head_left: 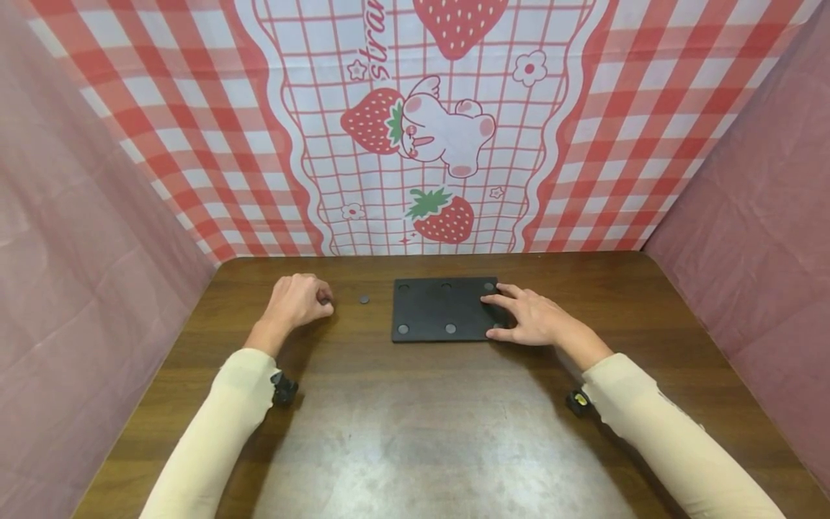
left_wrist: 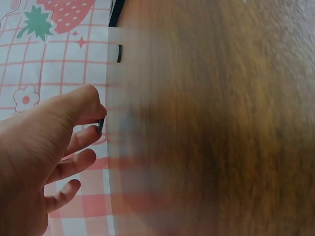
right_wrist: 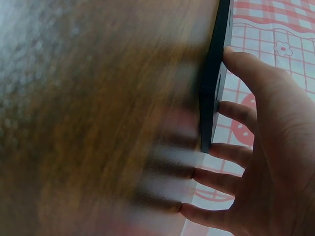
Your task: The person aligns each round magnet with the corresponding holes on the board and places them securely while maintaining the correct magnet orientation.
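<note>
A flat black board lies on the table, with round spots near its edges. Grey discs show in the two spots at its near left and near middle, while the far left and far middle spots look dark. My right hand rests on the board's right end with fingers spread, partly hiding the spots there. In the left wrist view, my left hand pinches a small dark disc between thumb and index finger, just above the table. A second small disc lies on the table between that hand and the board.
The brown wooden table ends at a strawberry-patterned cloth hung behind it. Plain pink curtains hang on both sides. A small dark device is worn at each wrist.
</note>
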Demonstrator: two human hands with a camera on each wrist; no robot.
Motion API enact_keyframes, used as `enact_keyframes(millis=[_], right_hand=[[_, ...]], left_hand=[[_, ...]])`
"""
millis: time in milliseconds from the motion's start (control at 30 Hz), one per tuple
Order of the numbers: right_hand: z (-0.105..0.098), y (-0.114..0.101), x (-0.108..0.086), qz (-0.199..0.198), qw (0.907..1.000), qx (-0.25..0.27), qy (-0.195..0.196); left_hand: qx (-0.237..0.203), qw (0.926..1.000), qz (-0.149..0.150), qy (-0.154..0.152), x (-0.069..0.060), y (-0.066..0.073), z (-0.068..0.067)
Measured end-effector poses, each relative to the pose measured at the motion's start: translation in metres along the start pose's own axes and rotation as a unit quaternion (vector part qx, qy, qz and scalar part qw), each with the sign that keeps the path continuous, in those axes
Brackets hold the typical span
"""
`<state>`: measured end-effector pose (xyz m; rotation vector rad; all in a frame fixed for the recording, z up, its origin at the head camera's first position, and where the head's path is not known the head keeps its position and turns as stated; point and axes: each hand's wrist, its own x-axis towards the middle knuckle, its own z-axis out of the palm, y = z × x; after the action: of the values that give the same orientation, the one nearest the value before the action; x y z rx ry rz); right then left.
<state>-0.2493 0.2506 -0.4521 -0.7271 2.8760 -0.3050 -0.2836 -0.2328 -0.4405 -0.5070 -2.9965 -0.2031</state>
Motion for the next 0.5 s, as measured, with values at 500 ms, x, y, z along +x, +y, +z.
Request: enact_keyframes(millis=[500], right_hand=[[-0.0002,0.0,0.0005,0.003,1.0,0.001,-0.004]], left_hand=[[0.005,0.9999,0.012,0.008,0.0088,0.008,0.0011]])
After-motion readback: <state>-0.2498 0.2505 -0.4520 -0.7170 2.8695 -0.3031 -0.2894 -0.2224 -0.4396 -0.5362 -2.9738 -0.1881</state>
